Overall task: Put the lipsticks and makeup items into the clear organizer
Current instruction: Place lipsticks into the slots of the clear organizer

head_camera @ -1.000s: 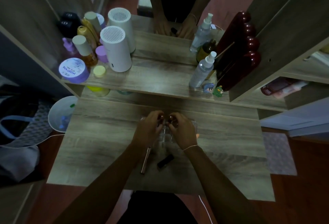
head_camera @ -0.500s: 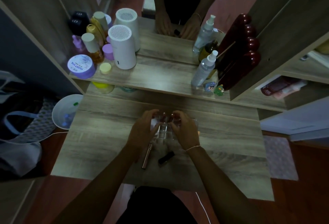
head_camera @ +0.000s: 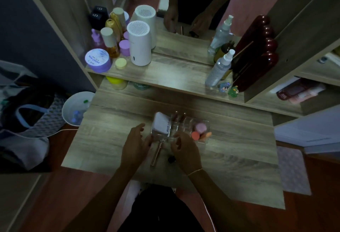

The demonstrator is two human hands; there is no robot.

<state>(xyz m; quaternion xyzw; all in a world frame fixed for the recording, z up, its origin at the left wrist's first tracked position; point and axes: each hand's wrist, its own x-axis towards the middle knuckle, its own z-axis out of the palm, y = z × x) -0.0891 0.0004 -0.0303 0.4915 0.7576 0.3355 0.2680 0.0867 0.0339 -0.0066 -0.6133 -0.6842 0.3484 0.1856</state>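
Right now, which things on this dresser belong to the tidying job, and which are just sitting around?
In the job: clear organizer, white compact, gold tube, black lipstick, pink sponges.

Just sitting around: white canister, purple jar, spray bottle, small figurines.

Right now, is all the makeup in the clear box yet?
Not yet. The clear organizer already holds a white box, two lipsticks and pink sponges. The left hand and right hand look empty. A rose-gold tube and a dark lipstick lie on the desk.
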